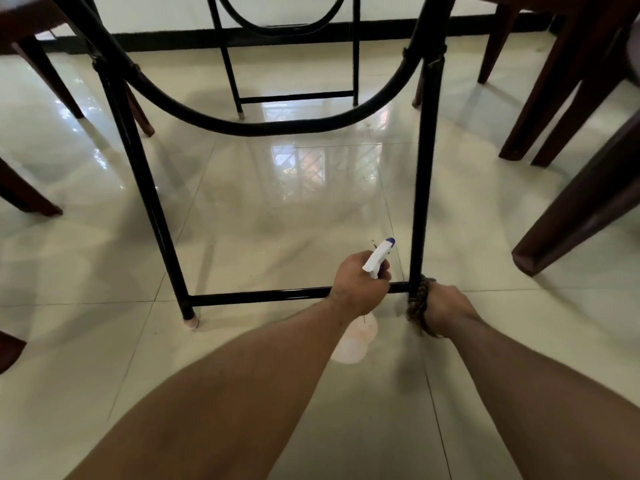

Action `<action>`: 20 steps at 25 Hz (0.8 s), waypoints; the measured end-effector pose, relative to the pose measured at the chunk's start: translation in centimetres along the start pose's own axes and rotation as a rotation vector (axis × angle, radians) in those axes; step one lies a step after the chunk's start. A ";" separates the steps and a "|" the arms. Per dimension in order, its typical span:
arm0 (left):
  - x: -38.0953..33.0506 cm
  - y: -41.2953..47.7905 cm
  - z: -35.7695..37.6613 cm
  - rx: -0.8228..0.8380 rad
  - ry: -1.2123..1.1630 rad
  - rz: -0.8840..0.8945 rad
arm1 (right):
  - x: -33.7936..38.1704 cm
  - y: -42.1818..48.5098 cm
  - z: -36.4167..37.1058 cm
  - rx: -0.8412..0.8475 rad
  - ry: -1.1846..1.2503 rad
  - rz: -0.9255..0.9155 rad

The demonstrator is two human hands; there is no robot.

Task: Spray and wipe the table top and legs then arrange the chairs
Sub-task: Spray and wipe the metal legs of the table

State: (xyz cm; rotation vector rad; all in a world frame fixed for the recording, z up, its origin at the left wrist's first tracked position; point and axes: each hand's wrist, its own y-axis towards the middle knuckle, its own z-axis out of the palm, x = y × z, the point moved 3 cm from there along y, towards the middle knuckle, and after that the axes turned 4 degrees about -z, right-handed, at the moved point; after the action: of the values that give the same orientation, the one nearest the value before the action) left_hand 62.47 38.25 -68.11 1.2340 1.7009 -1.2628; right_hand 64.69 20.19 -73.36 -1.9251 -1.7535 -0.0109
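Observation:
I look under the table at its black metal frame. My left hand (360,289) grips a spray bottle (377,258) with a white and blue head; its clear body (356,341) hangs below my wrist. The nozzle points toward the right front leg (420,202). My right hand (446,306) presses a brownish patterned cloth (417,303) around the foot of that leg, where the low crossbar (259,296) joins it. The left front leg (145,188) stands on a pale foot cap.
Dark wooden chair legs stand at the right (571,209) and left (27,199). The far table legs (228,64) and a curved black brace (242,126) lie ahead. The floor is glossy cream tile; a black skirting runs along the far wall.

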 end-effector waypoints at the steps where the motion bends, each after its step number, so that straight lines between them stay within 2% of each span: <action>1: -0.3 -0.3 0.1 0.016 0.017 0.013 | 0.5 -0.4 -0.4 0.032 0.015 0.016; 4: -1.5 -1.7 -0.1 0.046 0.109 0.059 | 3.0 -2.5 -3.2 0.058 -0.027 0.016; 8: -4.1 -3.2 -1.6 -0.060 0.186 0.040 | 6.3 -5.6 -7.6 0.063 -0.017 -0.005; 11: -7.2 -5.5 -3.2 -0.138 0.257 -0.059 | 8.5 -8.1 -10.6 0.089 -0.060 -0.013; 14: -11.5 -9.1 -5.0 -0.224 0.564 -0.083 | 10.7 -11.6 -14.6 0.074 -0.158 -0.035; 17: -15.6 -12.6 -5.5 -0.182 0.729 -0.063 | 11.9 -15.2 -17.9 0.049 -0.225 -0.036; 20: -18.7 -15.7 -5.8 -0.089 0.610 -0.152 | 12.0 -18.4 -19.7 0.039 -0.073 -0.005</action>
State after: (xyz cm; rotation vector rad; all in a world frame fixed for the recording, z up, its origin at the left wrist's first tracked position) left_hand 53.77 37.06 -44.62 1.5635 2.2868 -0.9266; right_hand 56.18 24.04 -45.36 -1.9146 -1.7924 0.0921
